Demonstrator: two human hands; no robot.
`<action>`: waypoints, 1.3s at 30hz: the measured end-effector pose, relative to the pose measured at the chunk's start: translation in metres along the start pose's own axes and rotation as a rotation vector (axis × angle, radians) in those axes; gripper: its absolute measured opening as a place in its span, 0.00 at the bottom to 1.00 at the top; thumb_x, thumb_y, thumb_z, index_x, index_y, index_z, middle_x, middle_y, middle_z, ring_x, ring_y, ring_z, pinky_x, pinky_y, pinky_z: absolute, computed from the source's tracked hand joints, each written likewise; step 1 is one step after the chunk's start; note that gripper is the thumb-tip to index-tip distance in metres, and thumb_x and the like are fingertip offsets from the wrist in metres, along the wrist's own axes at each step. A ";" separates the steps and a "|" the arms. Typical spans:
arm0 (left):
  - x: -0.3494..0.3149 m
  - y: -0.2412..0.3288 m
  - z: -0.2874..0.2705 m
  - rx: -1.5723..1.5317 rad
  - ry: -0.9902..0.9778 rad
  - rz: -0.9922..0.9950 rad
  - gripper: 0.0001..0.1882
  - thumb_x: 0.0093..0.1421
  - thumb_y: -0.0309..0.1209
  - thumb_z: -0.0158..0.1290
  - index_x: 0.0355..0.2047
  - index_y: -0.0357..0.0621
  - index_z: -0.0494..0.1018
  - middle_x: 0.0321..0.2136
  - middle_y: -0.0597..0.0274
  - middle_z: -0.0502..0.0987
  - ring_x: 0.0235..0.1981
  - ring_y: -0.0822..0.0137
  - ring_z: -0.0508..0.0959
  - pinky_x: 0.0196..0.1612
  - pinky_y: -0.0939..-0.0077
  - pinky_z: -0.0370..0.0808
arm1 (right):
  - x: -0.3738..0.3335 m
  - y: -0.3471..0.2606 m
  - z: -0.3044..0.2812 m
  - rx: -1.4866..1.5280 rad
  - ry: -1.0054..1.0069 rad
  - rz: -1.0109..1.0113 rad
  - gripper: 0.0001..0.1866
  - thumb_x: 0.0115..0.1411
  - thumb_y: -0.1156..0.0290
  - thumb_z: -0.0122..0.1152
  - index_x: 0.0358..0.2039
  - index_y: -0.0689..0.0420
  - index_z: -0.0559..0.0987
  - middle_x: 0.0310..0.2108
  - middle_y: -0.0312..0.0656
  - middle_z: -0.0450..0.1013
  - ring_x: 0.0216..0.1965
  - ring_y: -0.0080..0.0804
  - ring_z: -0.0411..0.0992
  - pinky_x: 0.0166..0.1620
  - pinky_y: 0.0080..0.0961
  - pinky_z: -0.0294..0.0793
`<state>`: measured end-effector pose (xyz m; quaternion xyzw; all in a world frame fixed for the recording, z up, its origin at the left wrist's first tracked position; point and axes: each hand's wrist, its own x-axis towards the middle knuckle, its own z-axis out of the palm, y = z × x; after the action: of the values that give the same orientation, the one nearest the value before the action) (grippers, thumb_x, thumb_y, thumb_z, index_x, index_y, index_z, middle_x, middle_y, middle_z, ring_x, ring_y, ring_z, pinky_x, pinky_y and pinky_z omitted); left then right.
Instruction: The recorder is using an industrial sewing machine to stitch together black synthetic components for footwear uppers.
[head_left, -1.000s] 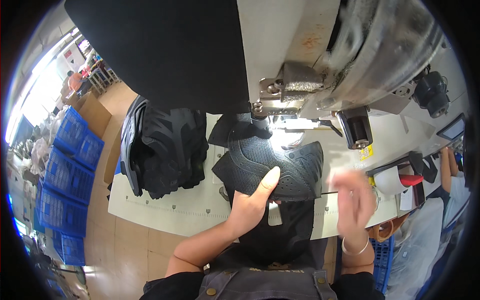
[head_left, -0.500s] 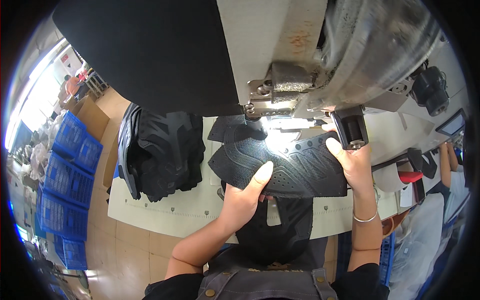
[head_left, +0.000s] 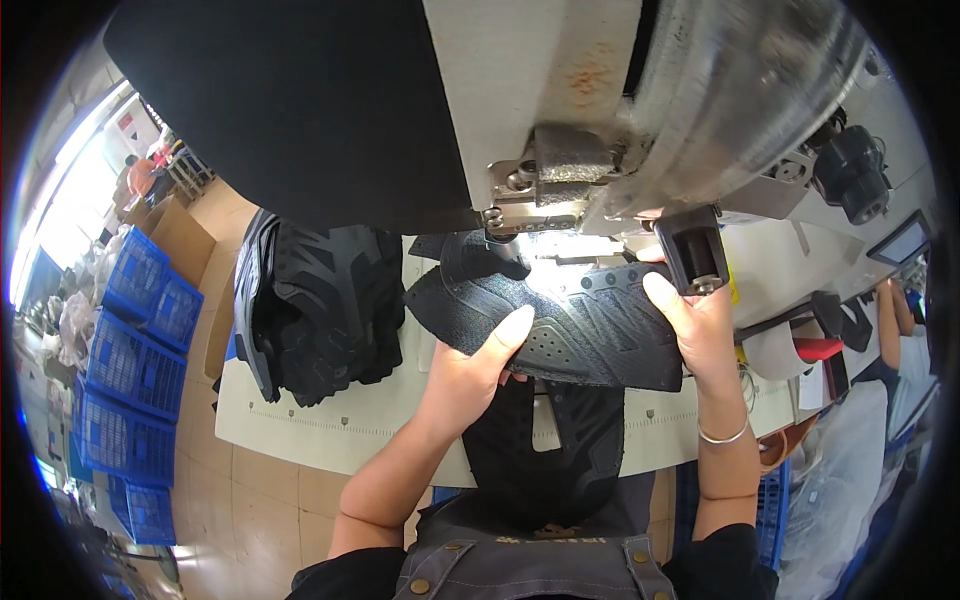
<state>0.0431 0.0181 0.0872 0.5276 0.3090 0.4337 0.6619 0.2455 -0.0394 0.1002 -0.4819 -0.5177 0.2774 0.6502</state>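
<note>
A flat black shoe upper point(head_left: 600, 350), with small perforations and a row of eyelet holes, lies under the lit working point of a machine point(head_left: 545, 60). My left hand point(head_left: 465, 375) grips its near left edge, thumb on top and fingers beneath. With the thumb on top, my right hand point(head_left: 708, 335) holds its right end beside a black cylindrical part point(head_left: 693, 250); the other fingers are partly hidden. Below, another black upper point(head_left: 545, 465) hangs over the table's near edge onto my apron. A stack of black uppers point(head_left: 325, 310) sits to the left of the machine.
The pale table point(head_left: 300, 425) has a curved near edge with ruler marks. Blue crates point(head_left: 125, 370) stand along the left, near a cardboard box point(head_left: 180, 240). At right are a red item point(head_left: 818, 351), clear plastic sheeting point(head_left: 835, 500) and another person's arm point(head_left: 888, 325).
Both hands have shifted slightly left with the shoe upper, which has turned a little under the machine. The stack and the hanging upper stay in place.
</note>
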 end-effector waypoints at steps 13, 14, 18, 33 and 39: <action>0.000 -0.003 -0.006 0.030 -0.113 0.007 0.13 0.59 0.36 0.47 0.25 0.38 0.71 0.18 0.65 0.73 0.15 0.79 0.69 0.16 0.87 0.63 | -0.013 0.004 -0.002 0.097 -0.058 0.137 0.10 0.55 0.79 0.50 0.39 0.64 0.68 0.29 0.41 0.73 0.32 0.18 0.69 0.37 0.13 0.69; -0.003 -0.003 -0.006 0.030 -0.110 0.007 0.13 0.59 0.36 0.47 0.25 0.38 0.71 0.18 0.65 0.73 0.15 0.79 0.69 0.16 0.87 0.63 | -0.016 0.003 -0.002 0.097 -0.060 0.137 0.10 0.55 0.79 0.50 0.39 0.64 0.68 0.29 0.41 0.73 0.32 0.18 0.69 0.37 0.13 0.69; -0.016 -0.008 -0.001 0.017 -0.177 -0.067 0.16 0.60 0.36 0.46 0.22 0.36 0.72 0.18 0.63 0.74 0.15 0.79 0.68 0.19 0.87 0.64 | -0.027 -0.003 0.004 0.097 -0.032 0.149 0.12 0.56 0.76 0.52 0.41 0.63 0.67 0.28 0.40 0.73 0.27 0.16 0.69 0.30 0.10 0.69; -0.052 -0.003 -0.022 -0.138 -0.058 -0.217 0.12 0.54 0.28 0.52 0.37 0.33 0.71 0.34 0.59 0.75 0.34 0.72 0.74 0.40 0.80 0.70 | -0.063 0.004 -0.005 -0.520 0.030 -0.207 0.25 0.53 0.74 0.55 0.51 0.61 0.61 0.37 0.46 0.70 0.34 0.25 0.69 0.38 0.19 0.68; -0.041 0.006 -0.039 -0.116 -0.064 -0.154 0.12 0.54 0.28 0.53 0.34 0.30 0.72 0.31 0.59 0.75 0.31 0.74 0.73 0.37 0.81 0.70 | -0.073 0.032 0.006 0.363 -0.149 0.405 0.37 0.48 0.69 0.64 0.55 0.62 0.56 0.49 0.43 0.63 0.50 0.29 0.61 0.53 0.23 0.58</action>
<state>-0.0099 -0.0015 0.0810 0.4765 0.3019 0.3815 0.7322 0.2220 -0.0884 0.0415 -0.4294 -0.3993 0.5244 0.6174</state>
